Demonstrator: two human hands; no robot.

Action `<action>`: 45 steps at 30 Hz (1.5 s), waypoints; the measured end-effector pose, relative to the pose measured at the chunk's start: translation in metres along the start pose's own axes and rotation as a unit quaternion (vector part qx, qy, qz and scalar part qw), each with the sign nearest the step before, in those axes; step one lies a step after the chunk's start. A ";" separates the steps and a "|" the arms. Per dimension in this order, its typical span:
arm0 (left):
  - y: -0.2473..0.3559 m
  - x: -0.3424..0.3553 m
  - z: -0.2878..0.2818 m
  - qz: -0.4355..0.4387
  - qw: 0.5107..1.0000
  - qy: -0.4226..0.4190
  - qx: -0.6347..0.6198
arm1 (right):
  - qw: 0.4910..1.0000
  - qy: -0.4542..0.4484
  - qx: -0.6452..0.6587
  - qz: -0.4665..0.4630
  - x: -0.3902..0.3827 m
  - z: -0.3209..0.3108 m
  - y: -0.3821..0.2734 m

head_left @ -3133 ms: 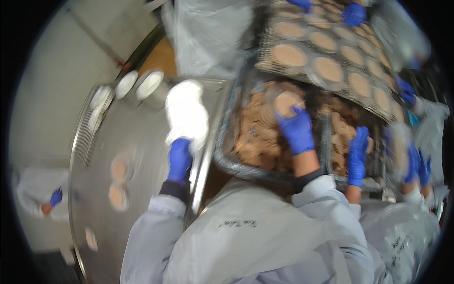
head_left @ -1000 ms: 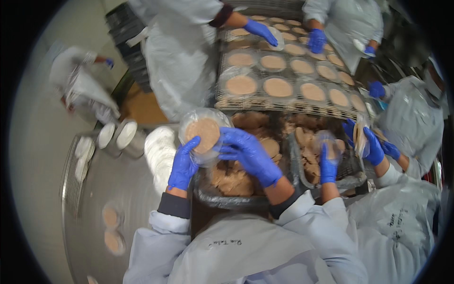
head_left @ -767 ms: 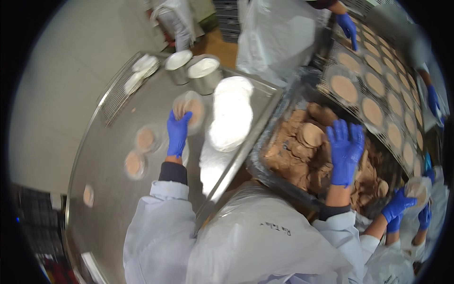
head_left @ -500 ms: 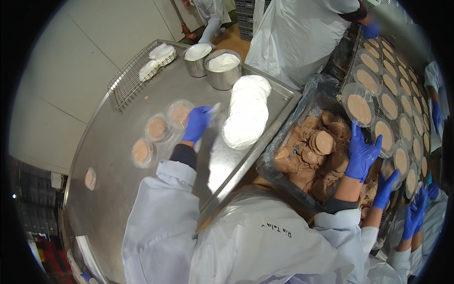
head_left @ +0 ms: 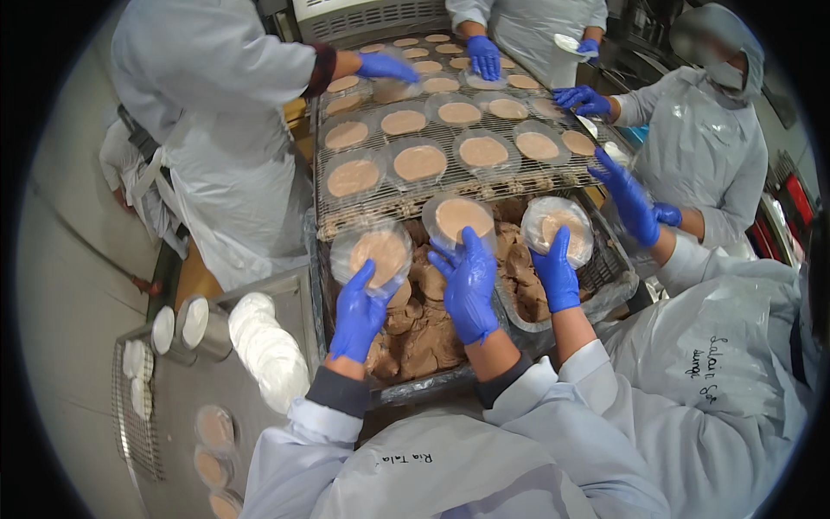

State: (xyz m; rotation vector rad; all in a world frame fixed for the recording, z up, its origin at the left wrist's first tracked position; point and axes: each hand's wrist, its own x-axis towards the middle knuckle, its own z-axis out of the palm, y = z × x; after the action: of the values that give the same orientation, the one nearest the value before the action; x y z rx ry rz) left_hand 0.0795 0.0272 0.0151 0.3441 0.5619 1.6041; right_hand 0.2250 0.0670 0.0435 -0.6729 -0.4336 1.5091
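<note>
My blue-gloved left hand (head_left: pixel 361 316) grips a clear round film carrying a pale tan disc (head_left: pixel 382 257), low over a lined tub of brown paste (head_left: pixel 406 346). My right hand (head_left: pixel 469 290) has its thumb and fingers on a second disc on film (head_left: pixel 461 220) at the tub's far side. Above them, a wire rack (head_left: pixel 372 203) bears rows of similar discs on round films. Beside my right hand, a co-worker's hand (head_left: pixel 558 278) holds another wrapped disc (head_left: pixel 553 229) above a second tub of paste.
A steel table (head_left: pixel 177 389) at left holds white rounds (head_left: pixel 268 350), steel pots (head_left: pixel 207 342), a small wire rack (head_left: pixel 134 441) and more discs (head_left: pixel 213 467). Several co-workers in white coats surround the large rack, one (head_left: pixel 225 173) at far left, another (head_left: pixel 692 164) at right, their gloved hands over it.
The view has swung back from the steel table toward the rack. My left hand has moved from the table to over the tub with a disc; my right hand now holds one too.
</note>
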 end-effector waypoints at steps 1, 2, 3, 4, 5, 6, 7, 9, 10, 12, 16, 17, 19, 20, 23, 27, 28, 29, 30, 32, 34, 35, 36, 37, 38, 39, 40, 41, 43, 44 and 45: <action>0.004 -0.004 -0.006 -0.009 1.000 0.015 -0.002 | 1.000 0.006 -0.004 -0.026 0.002 0.006 -0.012; 0.006 -0.003 -0.011 -0.019 0.999 0.028 -0.008 | 0.998 -0.019 -0.015 -0.051 0.006 0.013 -0.024; 0.010 -0.004 -0.013 -0.030 0.999 0.030 -0.024 | 0.996 -0.046 -0.029 -0.073 0.011 0.022 -0.034; 0.016 -0.006 -0.016 -0.039 0.998 0.034 -0.039 | 0.992 -0.076 -0.043 -0.094 0.019 0.032 -0.040; 0.018 -0.005 -0.016 -0.048 0.997 0.038 -0.054 | 0.989 -0.109 -0.042 -0.090 0.032 0.039 -0.043; 0.019 -0.006 -0.018 -0.042 0.997 0.038 -0.045 | 0.996 -0.086 0.001 -0.018 0.046 0.044 -0.038; 0.016 -0.003 -0.024 -0.040 0.998 0.039 -0.039 | 0.996 -0.060 0.039 0.054 0.062 0.045 -0.028; 0.013 -0.002 -0.046 -0.022 0.999 0.043 -0.016 | 0.981 -0.040 0.088 0.167 0.057 0.042 -0.010; 0.012 -0.003 -0.062 -0.010 0.999 0.045 0.004 | 0.972 -0.108 0.078 0.195 0.037 0.032 0.001; 0.015 -0.004 -0.074 -0.018 0.999 0.044 -0.005 | 0.938 -0.230 0.053 0.252 0.001 0.013 0.016; 0.032 0.004 -0.060 -0.044 0.997 0.008 -0.063 | 0.951 -0.160 0.056 0.260 0.013 -0.017 0.027; 0.038 0.010 -0.049 -0.034 0.997 -0.006 -0.069 | 0.962 -0.109 0.072 0.240 0.024 -0.029 0.028; 0.043 0.013 -0.007 -0.020 0.997 -0.038 -0.056 | 0.976 -0.029 0.083 0.199 0.027 -0.031 0.017; 0.042 0.015 0.007 -0.009 0.997 -0.052 -0.049 | 0.976 -0.035 0.093 0.195 0.025 -0.023 0.015; 0.025 0.041 0.010 0.014 0.998 -0.036 -0.045 | 0.978 -0.028 0.116 0.170 0.029 0.003 0.007; 0.010 0.059 -0.002 0.026 1.000 0.009 0.001 | 0.968 -0.114 0.168 0.145 0.058 -0.011 0.026; 0.011 0.055 -0.018 0.036 0.999 0.009 0.036 | 0.970 -0.109 0.175 0.128 0.055 -0.015 0.029; 0.010 0.048 -0.033 0.047 0.997 0.009 0.068 | 0.972 -0.105 0.179 0.111 0.054 -0.016 0.031; 0.011 0.036 -0.041 0.028 0.999 0.016 0.043 | 0.979 -0.107 0.152 0.083 0.048 -0.009 0.018; 0.016 0.009 -0.054 -0.004 0.999 0.035 -0.005 | 0.988 -0.115 0.099 0.033 0.034 0.001 -0.012; 0.024 -0.010 -0.030 -0.041 0.996 0.037 -0.071 | 0.986 -0.137 0.092 0.007 0.032 0.006 -0.018; 0.026 -0.014 -0.012 -0.048 0.995 0.032 -0.083 | 0.986 -0.138 0.086 0.024 0.023 0.015 -0.016; 0.027 -0.015 0.008 -0.055 0.994 0.022 -0.092 | 0.987 -0.161 -0.015 -0.025 0.020 0.015 0.001; 0.026 -0.014 0.030 -0.053 0.990 -0.049 -0.123 | 0.975 -0.171 -0.121 -0.080 0.018 0.016 0.017; 0.023 -0.012 0.032 -0.041 0.995 -0.041 -0.078 | 0.951 -0.175 -0.217 -0.132 0.017 0.017 0.035; 0.022 -0.011 0.031 -0.023 0.999 -0.029 -0.035 | 0.965 -0.170 -0.185 -0.079 0.005 0.023 0.038; 0.022 -0.010 0.027 -0.006 1.000 -0.017 0.008 | 0.974 -0.163 -0.152 -0.026 -0.004 0.028 0.038; 0.021 -0.009 0.017 -0.003 0.999 -0.001 0.049 | 0.970 -0.169 -0.170 -0.036 -0.004 0.028 0.040; 0.015 -0.006 -0.013 -0.012 0.999 0.033 0.038 | 0.963 -0.174 -0.197 -0.059 -0.003 0.024 0.042; 0.010 -0.004 -0.027 -0.019 0.998 0.046 0.033 | 0.971 -0.151 -0.186 -0.018 0.001 0.018 0.042; 0.003 -0.008 -0.038 -0.004 0.998 0.052 0.045 | 0.976 -0.129 -0.174 0.021 0.006 0.010 0.040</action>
State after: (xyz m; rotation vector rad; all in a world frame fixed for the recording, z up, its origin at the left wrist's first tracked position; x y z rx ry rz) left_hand 0.0573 0.0136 -0.0139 0.3259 0.7157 1.5980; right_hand 0.1881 0.0717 0.0243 -0.7620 -0.9011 1.5828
